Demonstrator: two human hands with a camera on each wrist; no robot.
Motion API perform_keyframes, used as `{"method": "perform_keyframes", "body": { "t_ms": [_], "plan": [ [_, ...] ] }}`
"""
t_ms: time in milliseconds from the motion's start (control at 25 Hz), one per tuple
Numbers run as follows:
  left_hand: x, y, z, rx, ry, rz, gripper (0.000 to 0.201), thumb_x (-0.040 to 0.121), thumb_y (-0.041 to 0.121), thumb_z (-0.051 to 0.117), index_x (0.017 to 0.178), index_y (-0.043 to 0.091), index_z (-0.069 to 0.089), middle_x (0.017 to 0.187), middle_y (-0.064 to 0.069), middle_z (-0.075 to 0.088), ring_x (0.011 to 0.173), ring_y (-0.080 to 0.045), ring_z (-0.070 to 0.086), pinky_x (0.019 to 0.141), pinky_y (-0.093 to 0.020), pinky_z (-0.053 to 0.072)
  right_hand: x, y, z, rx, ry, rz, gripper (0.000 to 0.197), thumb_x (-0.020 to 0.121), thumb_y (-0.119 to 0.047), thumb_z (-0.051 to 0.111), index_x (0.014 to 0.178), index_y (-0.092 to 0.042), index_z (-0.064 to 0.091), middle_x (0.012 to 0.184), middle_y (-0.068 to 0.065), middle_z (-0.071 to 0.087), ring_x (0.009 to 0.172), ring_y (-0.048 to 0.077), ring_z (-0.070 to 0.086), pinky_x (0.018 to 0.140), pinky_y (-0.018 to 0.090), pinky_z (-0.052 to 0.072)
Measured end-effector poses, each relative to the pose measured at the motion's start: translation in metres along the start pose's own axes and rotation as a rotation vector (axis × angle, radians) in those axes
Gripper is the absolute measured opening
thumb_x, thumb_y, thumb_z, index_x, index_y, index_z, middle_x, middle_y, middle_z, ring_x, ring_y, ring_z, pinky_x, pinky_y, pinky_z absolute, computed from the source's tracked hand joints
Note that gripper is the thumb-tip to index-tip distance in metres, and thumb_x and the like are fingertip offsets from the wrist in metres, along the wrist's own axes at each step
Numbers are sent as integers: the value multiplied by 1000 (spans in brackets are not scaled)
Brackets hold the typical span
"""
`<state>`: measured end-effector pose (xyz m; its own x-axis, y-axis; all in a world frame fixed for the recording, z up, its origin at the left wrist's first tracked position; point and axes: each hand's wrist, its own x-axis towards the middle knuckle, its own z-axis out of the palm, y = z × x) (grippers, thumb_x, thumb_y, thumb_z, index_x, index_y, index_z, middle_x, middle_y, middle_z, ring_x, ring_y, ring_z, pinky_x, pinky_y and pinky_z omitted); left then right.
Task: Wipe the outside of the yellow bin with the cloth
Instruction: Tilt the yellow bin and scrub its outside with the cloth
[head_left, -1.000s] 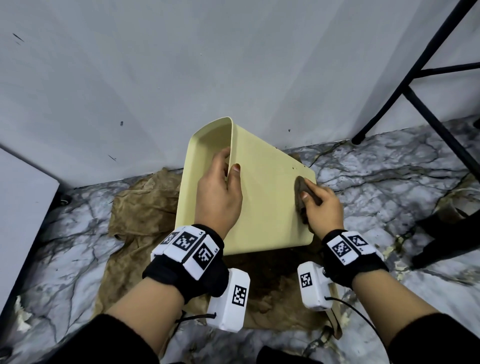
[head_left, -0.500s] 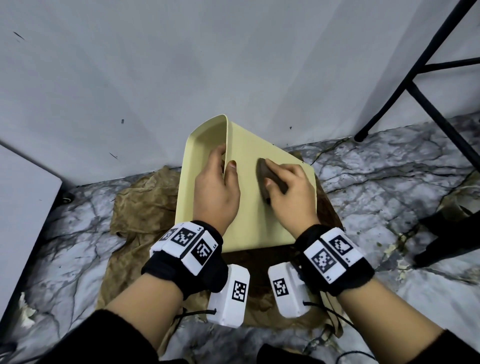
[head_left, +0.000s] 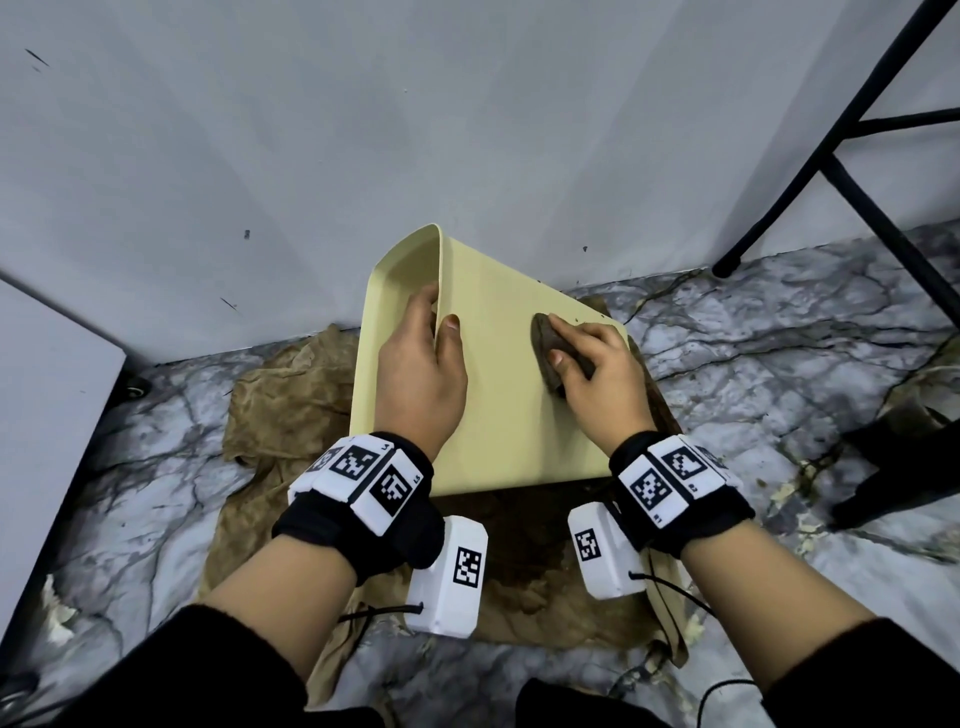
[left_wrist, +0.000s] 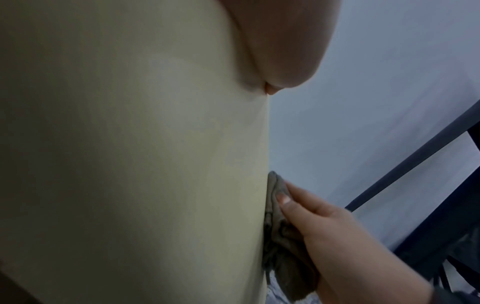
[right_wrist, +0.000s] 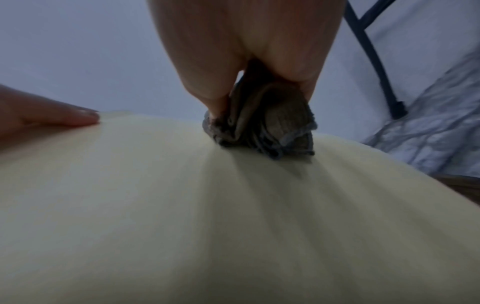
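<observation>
The right hand (head_left: 592, 374), gripping the cloth (head_left: 550, 358), has slid away from the left hand (head_left: 421, 374) pinching the yellow bin (head_left: 509, 415); wiping continues.

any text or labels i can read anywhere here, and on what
No readable words or brand anywhere.
Left wrist band: black-and-white square code tags, with tiny characters at the edges too small to read.
Right wrist band: the same.
Yellow bin and cloth: no print.

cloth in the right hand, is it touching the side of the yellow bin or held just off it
Touching. The right wrist view shows the cloth bunched under the right hand and pressed flat onto the yellow bin, no gap.
</observation>
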<state>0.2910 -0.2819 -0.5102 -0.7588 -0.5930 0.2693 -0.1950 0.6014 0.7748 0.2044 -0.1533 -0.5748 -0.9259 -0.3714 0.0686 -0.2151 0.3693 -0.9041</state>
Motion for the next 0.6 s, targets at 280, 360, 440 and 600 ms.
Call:
{"method": "perform_keyframes", "body": {
  "t_ms": [280,360,440,600],
  "plan": [
    [5,-3,-10,21,-37,-34,35,93,8,40,128,7,40,98,6,49,73,6,37,59,-7,33,7,22,1,35,40,162,34,86,-14,56,120,-19,57,120,9,52,111,20,48,90,12,30],
    [6,-3,-13,5,-66,-64,37,93,7,38,130,9,35,107,6,47,84,2,40,62,-13,29,7,24,3,16,44,192,34,86,-15,56,120,-20,56,121,8,52,114,24,48,93,17,31],
    [9,-2,-14,-19,-97,-102,38,93,6,37,131,11,33,110,4,49,90,-10,47,65,-16,30,7,24,3,-5,45,194,35,87,-15,55,121,-20,56,122,9,51,114,26,47,94,20,31],
    [15,2,-15,-100,-78,-170,39,94,16,39,133,16,31,99,3,53,77,-11,54,68,-23,35,-3,21,-1,-11,28,168,35,86,-13,56,121,-20,56,122,9,52,114,25,48,92,17,31]
  ]
}}
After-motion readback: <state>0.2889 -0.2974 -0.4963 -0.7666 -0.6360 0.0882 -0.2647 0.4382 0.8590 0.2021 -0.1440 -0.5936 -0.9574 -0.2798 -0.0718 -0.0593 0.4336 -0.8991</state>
